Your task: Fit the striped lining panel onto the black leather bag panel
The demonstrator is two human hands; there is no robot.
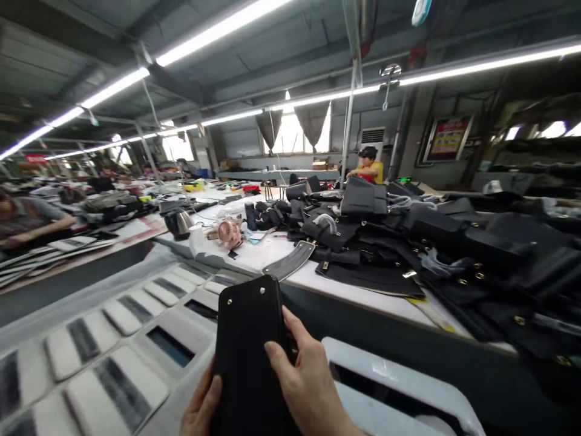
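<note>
A long black leather-like panel (247,357) with rounded corners and two small metal studs near its top edge is held up in front of me. Along its lower left edge, my left hand (202,402) grips it, partly cut off by the frame. My right hand (308,372) is closed around the right edge, thumb lying on the front face. The panel looks thick or layered, but its back is hidden. Below and left of it lie several pale pieces with dark stripes (84,339), laid out in rows.
A white frame-like object (403,393) with a dark slot is at lower right. Beyond, a bench holds heaped black bag parts (376,242), a curved dark strip (290,260), a pink fan (230,233) and a metal kettle (178,223). Persons (373,169) work at tables behind and left.
</note>
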